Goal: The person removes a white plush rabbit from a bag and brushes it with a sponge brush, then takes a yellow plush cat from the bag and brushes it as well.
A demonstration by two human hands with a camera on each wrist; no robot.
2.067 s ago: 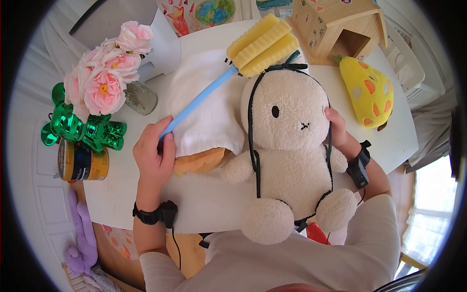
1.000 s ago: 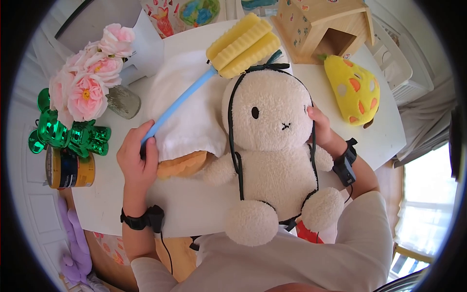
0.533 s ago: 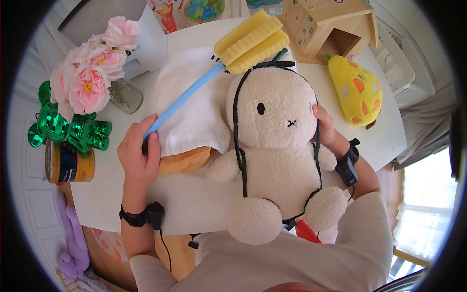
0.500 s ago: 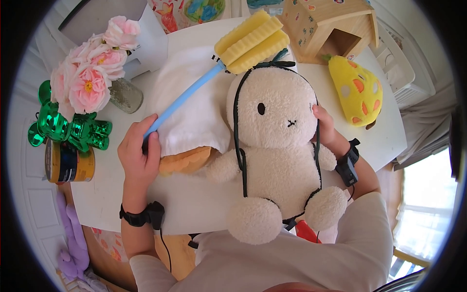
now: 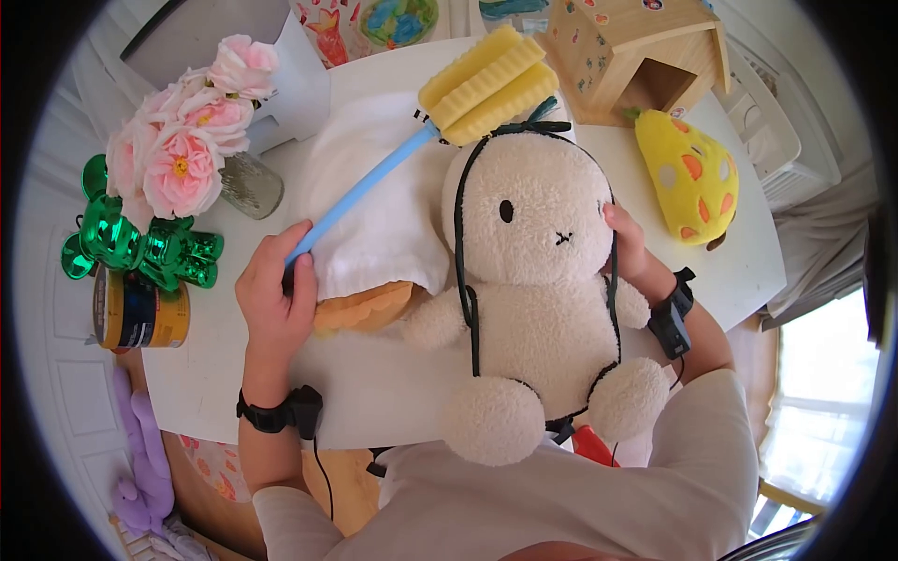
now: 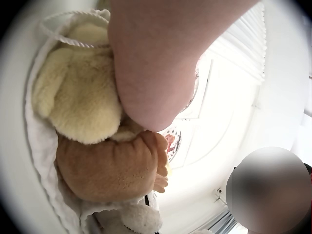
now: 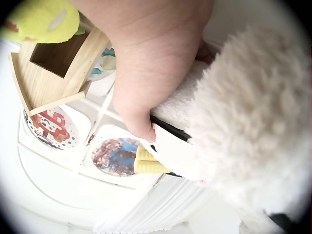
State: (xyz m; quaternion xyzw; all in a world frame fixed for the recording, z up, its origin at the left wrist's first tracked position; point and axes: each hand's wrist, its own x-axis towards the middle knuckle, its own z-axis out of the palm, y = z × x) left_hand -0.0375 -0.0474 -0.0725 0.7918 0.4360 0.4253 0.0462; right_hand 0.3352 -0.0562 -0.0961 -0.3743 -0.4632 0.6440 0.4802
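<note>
My left hand (image 5: 278, 290) pinches the lower end of a blue handle (image 5: 374, 178) between thumb and fingers. Thick, ridged yellow pads (image 5: 486, 89) form the head of this duster-like thing, raised at the upper end. With my right hand (image 5: 629, 241) I hold a cream plush rabbit (image 5: 543, 327) by the side of its head, thumb on its face. Dark green piping edges the rabbit, which leans toward me at the table's front. Under the handle lies a white cloth drawstring bag (image 5: 374, 224); a brown plush (image 6: 112, 168) and a pale yellow plush (image 6: 83, 92) show in its mouth.
Pink roses (image 5: 182, 168) in a glass vase (image 5: 251, 187), a shiny green bear figure (image 5: 112, 229) and a yellow tub (image 5: 140, 313) stand at the left. On the right lie a yellow pear-shaped plush (image 5: 690, 178) and a wooden birdhouse (image 5: 627, 56) on the white table (image 5: 215, 402).
The head view shifts a little sideways, carrying the whole scene with it. Both hands keep the same holds on the blue handle and the plush rabbit.
</note>
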